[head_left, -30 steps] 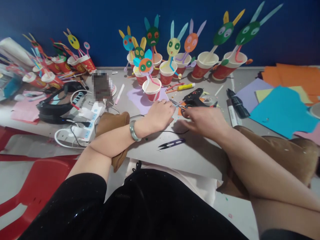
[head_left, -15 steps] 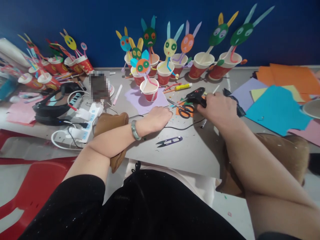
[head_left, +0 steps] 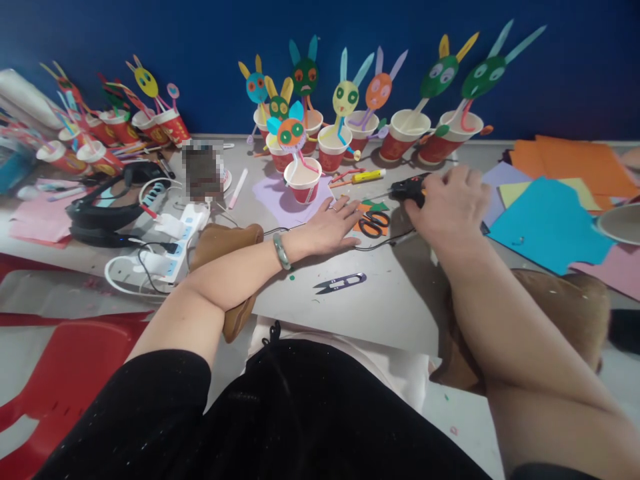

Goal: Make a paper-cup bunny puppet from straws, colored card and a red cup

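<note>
Crowding spread left hand [head_left: 334, 225]: scissors [head_left: 375, 222], cup [head_left: 304, 194]; right hand [head_left: 454, 203] at glue gun [head_left: 407, 189], grip unclear.

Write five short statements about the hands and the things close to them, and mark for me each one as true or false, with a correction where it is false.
1. The right hand covers part of the black glue gun. True.
2. The left hand holds the purple snips. False: the snips lie on the table, nearer to the person than that hand.
3. A bracelet is on the left wrist. True.
4. The front cup stands on a yellow sheet. False: the cup stands on purple paper.
5. The black scissor handles lie between the two hands. True.
</note>
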Action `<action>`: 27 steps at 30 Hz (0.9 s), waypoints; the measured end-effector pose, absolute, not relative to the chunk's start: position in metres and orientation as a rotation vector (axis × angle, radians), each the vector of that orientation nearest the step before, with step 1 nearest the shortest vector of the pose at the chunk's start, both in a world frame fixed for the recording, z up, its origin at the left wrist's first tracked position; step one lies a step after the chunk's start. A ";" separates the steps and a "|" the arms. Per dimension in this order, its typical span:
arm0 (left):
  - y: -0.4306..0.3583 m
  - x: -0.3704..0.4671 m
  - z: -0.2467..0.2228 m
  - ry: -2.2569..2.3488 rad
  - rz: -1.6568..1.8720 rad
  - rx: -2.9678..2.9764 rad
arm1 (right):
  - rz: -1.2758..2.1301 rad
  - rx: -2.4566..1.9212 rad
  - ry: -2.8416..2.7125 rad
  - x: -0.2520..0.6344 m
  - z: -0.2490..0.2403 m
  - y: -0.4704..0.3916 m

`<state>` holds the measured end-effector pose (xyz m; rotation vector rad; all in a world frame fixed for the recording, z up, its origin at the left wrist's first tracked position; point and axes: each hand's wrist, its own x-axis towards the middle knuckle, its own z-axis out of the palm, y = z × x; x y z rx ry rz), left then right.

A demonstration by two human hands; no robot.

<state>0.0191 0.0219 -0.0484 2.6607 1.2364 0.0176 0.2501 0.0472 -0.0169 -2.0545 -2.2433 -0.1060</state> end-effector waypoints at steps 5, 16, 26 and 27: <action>0.026 0.019 -0.050 1.221 -0.014 2.628 | -0.060 -1.593 -2.527 0.244 -0.037 0.059; 0.022 0.012 -0.039 1.066 -0.007 2.667 | 0.089 -1.638 -2.625 0.243 -0.059 0.072; 0.025 0.010 -0.040 0.919 -0.006 2.774 | 0.144 -1.631 -2.588 0.261 -0.086 0.088; 0.025 0.010 -0.040 0.908 0.000 2.774 | 0.153 -1.632 -2.598 0.262 -0.086 0.088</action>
